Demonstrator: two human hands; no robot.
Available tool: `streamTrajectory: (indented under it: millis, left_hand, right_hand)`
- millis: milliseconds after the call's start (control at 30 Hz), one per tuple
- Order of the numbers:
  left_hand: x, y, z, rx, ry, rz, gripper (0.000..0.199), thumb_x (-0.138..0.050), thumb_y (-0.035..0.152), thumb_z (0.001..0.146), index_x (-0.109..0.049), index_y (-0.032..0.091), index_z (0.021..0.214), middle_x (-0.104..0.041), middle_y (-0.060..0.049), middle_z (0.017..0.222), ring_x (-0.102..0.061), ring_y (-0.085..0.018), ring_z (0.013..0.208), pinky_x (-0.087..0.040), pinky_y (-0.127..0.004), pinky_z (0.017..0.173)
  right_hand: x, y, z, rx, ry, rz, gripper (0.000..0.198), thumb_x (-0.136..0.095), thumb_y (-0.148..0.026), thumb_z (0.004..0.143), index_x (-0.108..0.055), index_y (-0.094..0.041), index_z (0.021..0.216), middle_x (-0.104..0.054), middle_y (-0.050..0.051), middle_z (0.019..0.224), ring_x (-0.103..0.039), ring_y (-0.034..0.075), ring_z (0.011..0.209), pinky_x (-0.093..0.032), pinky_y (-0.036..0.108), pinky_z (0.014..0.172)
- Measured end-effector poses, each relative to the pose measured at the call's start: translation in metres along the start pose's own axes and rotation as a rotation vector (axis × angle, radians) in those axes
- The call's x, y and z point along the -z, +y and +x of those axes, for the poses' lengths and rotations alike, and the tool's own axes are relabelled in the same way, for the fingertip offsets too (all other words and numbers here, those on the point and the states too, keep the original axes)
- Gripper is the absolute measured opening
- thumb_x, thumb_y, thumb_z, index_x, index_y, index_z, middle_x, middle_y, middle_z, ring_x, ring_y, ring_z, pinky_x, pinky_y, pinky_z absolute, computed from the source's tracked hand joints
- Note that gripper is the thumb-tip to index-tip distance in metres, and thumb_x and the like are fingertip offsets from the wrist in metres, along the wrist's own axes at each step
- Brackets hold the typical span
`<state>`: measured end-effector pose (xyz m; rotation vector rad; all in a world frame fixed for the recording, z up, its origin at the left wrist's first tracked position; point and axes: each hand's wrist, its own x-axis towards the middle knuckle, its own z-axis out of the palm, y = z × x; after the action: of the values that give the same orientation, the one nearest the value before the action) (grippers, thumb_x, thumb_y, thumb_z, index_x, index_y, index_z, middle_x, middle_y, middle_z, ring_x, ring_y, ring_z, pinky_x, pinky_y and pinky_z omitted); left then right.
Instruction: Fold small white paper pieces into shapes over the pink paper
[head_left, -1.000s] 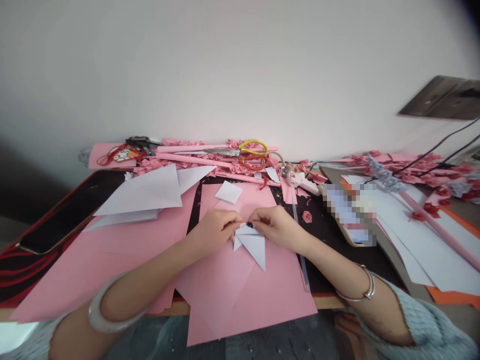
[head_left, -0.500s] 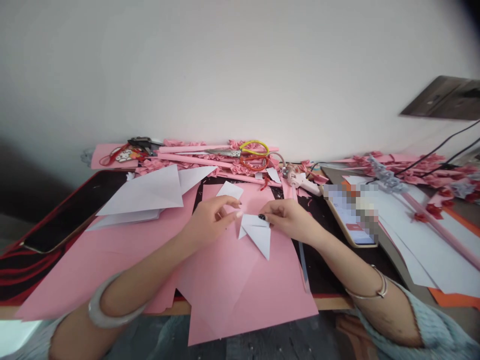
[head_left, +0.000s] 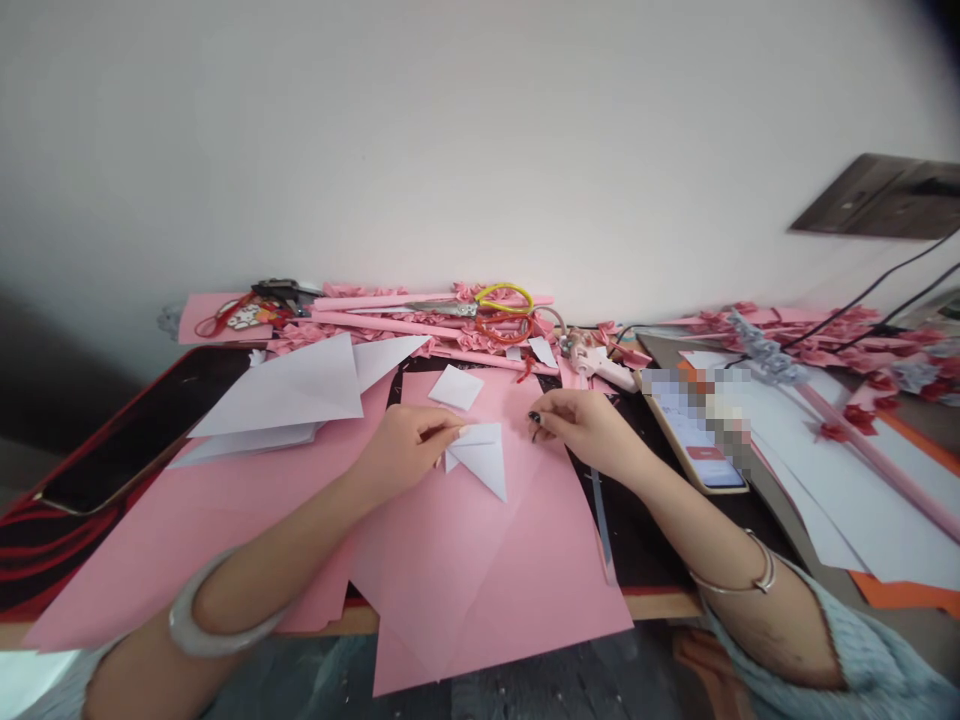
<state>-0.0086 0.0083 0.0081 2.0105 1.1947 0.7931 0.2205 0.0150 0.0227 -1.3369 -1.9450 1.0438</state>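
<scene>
A folded piece of white paper (head_left: pixel 484 455), with a pointed flap hanging down to the right, is pinched at its left edge by my left hand (head_left: pixel 409 440). The thumb and index finger are closed on it. To its right, my right hand (head_left: pixel 581 425) holds nothing visible, its fingers curled but a little apart, over pink paper (head_left: pixel 525 590). Just beyond my hands lies a small white paper square (head_left: pixel 456 387). Beside my left hand is a stack of larger white sheets (head_left: pixel 289 385).
Scissors (head_left: pixel 502 300) with yellow and red handles rest on pink paper sticks along the wall. A glue gun (head_left: pixel 600 365) is near them. One phone (head_left: pixel 697 440) lies right, a dark phone (head_left: pixel 142 420) left. White sheets (head_left: pixel 810 470) and a pink stick (head_left: pixel 885 460) are far right.
My right hand has let go of the folded white paper and drawn slightly away. My left hand has taken hold of it, and the paper has shifted left.
</scene>
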Motion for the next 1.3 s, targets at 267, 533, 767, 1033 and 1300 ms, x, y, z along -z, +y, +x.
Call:
streamTrajectory:
  millis: [267,533,767,1033,1300]
  left_hand:
    - [-0.007,0.007,-0.001,0.001,-0.102,-0.088,0.022,-0.047,0.023,0.084,-0.068,0.015,0.081,-0.055,0.003,0.053,-0.047,-0.008,0.043,-0.034,-0.018,0.043]
    - [-0.005,-0.003,0.001,0.078,-0.114,-0.359,0.038,-0.052,0.028,0.082,-0.05,0.02,0.119,-0.062,-0.007,0.1,-0.05,-0.005,0.048,-0.045,-0.021,0.05]
    - [-0.01,0.004,-0.002,0.11,-0.317,-0.473,0.061,-0.059,0.018,0.074,-0.038,0.021,0.131,-0.06,0.0,0.076,-0.052,-0.009,0.054,-0.046,-0.022,0.052]
    - [-0.012,0.001,-0.001,0.084,-0.164,-0.405,0.035,-0.051,0.013,0.077,-0.058,0.019,0.11,-0.061,0.001,0.073,-0.052,-0.008,0.052,-0.044,-0.021,0.054]
    - [-0.005,0.003,0.0,0.157,-0.008,-0.423,0.025,-0.051,0.023,0.082,-0.066,0.014,0.099,-0.057,0.003,0.05,-0.051,-0.008,0.042,-0.043,-0.019,0.046]
  right_hand:
    - [-0.015,-0.005,-0.005,0.119,-0.118,-0.036,0.018,-0.051,-0.021,0.082,-0.061,-0.014,0.069,-0.057,0.0,0.062,-0.05,0.01,0.057,-0.038,0.021,0.053]
    - [-0.009,0.003,0.001,0.022,-0.033,0.179,0.018,-0.055,-0.028,0.079,-0.064,-0.013,0.076,-0.06,0.001,0.064,-0.053,0.01,0.056,-0.042,0.022,0.054]
    - [-0.017,0.005,0.0,-0.065,-0.031,0.41,0.017,-0.059,-0.025,0.075,-0.062,-0.016,0.088,-0.058,-0.003,0.057,-0.053,0.009,0.048,-0.042,0.02,0.048]
    - [-0.023,0.007,0.0,-0.101,-0.07,0.621,0.017,-0.062,-0.03,0.074,-0.062,-0.014,0.08,-0.06,-0.001,0.062,-0.055,0.01,0.056,-0.044,0.021,0.053]
    - [-0.02,0.0,-0.003,0.028,-0.147,0.567,0.026,-0.048,-0.021,0.083,-0.058,-0.019,0.107,-0.064,0.004,0.089,-0.059,0.011,0.069,-0.049,0.023,0.06]
